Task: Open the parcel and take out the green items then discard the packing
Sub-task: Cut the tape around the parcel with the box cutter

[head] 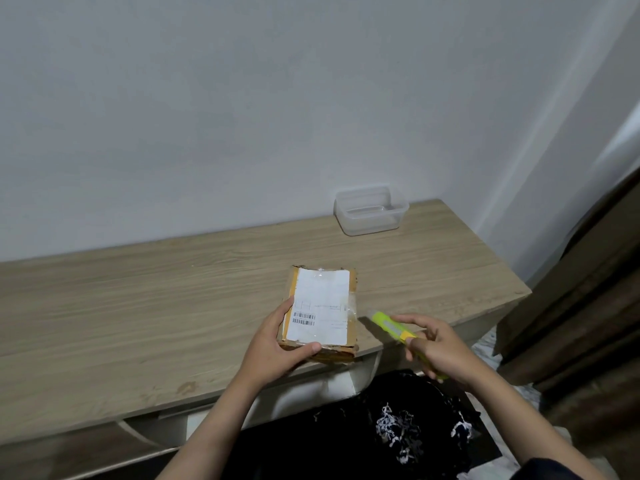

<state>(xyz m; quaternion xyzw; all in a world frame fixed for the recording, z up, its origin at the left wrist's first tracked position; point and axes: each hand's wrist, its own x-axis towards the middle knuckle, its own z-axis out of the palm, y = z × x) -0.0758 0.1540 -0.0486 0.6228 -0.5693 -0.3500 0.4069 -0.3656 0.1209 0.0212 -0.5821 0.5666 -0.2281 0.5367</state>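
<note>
A small cardboard parcel with a white shipping label and clear tape lies near the front edge of the wooden table. My left hand grips its near-left corner, thumb across the front edge. Just right of the parcel, my right hand holds a yellow-green utility knife, its tip pointing toward the parcel's right side. The parcel is sealed and its contents are hidden.
A clear plastic container stands at the back right of the table against the white wall. A dark bag with shredded paper lies on the floor below the table edge. Brown curtain hangs at the right.
</note>
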